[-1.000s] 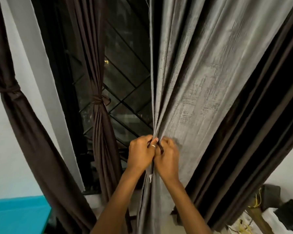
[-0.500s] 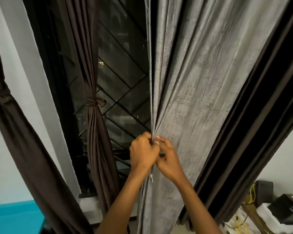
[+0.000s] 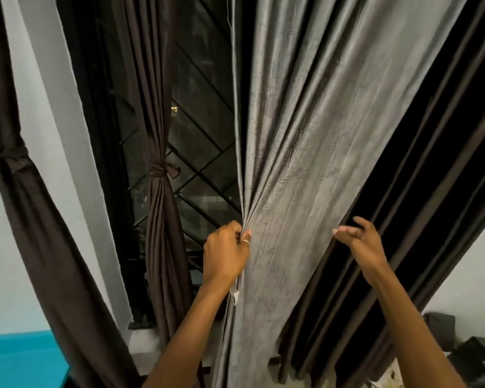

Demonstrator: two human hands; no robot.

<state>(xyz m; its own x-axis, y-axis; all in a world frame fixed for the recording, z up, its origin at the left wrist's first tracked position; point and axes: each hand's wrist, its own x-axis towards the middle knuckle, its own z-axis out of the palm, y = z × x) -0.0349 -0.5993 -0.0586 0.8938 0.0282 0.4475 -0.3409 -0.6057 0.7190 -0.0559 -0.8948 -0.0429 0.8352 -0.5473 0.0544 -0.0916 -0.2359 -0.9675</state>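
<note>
The left hand grips the grey curtain at its left edge, fingers curled tight round a bunch of gathered folds. A ring shows on one finger. The cloth fans upward and to the right from this grip, and below it the curtain hangs straight down past the wrist. A small white tag sticks out of the hem just under the hand.

The right hand is well apart from the left, at the line where the grey curtain meets the dark curtain. Its fingers are loosely curled and spread, with nothing held between them. Whether the fingertips touch the cloth cannot be told.

The grey curtain hangs in front of a window grille with diagonal bars, dark behind the glass. Left of the grille a brown curtain hangs gathered, bound at its middle by a tie. Further left, past a strip of white wall, a second brown curtain is bound by its own tie. A teal surface fills the lower left corner, and a black box sits at the lower right.
</note>
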